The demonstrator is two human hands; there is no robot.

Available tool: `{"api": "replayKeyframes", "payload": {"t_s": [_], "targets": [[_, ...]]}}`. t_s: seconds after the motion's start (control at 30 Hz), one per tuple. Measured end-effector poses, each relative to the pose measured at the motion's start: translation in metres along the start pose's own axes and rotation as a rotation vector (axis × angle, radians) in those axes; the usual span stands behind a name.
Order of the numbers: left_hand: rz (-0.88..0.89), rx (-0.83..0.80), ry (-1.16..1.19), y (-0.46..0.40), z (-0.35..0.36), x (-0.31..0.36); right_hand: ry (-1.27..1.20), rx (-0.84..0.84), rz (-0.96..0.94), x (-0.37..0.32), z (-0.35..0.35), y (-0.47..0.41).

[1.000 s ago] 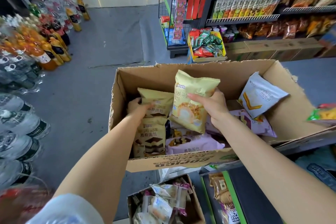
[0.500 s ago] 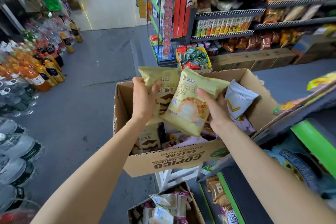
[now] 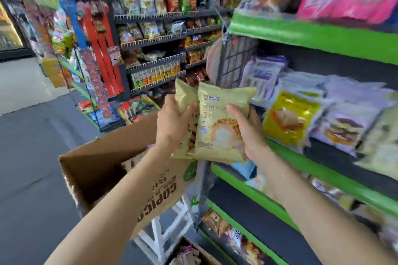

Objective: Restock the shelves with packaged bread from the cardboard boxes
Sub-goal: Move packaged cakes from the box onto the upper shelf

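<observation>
My left hand [image 3: 172,122] grips a beige bread pack [image 3: 184,98], partly hidden behind a second one. My right hand [image 3: 247,129] grips the front beige bread pack [image 3: 219,122], which shows a round bun picture. Both packs are held up side by side, above the open cardboard box [image 3: 101,170] and just left of the green-edged shelf [image 3: 323,170]. That shelf carries yellow [image 3: 288,118] and pale purple bread packs [image 3: 349,122].
The box rests on a white stool [image 3: 163,234]. A second box of packs [image 3: 189,254] stands on the floor below. Lower green shelves [image 3: 247,196] hold more bread. A wire grid panel [image 3: 234,60] ends the shelf. Snack racks [image 3: 155,38] line the back; grey floor lies left.
Both hands have lifted the two beige packs out of the box and carried them up and right toward the green shelf. The view has swung up and right.
</observation>
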State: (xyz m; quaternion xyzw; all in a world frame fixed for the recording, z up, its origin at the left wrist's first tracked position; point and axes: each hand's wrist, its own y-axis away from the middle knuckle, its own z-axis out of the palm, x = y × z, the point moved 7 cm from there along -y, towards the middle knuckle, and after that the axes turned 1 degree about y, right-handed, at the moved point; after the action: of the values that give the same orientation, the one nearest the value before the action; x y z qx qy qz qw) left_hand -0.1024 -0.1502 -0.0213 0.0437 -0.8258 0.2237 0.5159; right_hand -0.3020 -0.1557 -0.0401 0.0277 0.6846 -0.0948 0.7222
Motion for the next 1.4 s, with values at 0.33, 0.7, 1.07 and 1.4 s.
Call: {"api": "replayKeyframes", "payload": {"t_s": [0.33,0.7,1.07,1.4], "targets": [[0.222,-0.359,0.202,0.083,0.195,0.186,-0.009,0.472,-0.106,-0.083,-0.268,0.069],[0.221,-0.455,0.375,0.171,0.325,0.276,0.491,0.909,-0.097,-0.095,-0.489,0.108],[0.169,-0.550,0.311,0.176,0.380,0.271,0.461,0.780,-0.010,-0.056,-0.541,0.017],[0.199,-0.633,0.305,0.178,0.393,0.272,0.872,0.830,0.097,-0.048,-0.549,0.012]]}}
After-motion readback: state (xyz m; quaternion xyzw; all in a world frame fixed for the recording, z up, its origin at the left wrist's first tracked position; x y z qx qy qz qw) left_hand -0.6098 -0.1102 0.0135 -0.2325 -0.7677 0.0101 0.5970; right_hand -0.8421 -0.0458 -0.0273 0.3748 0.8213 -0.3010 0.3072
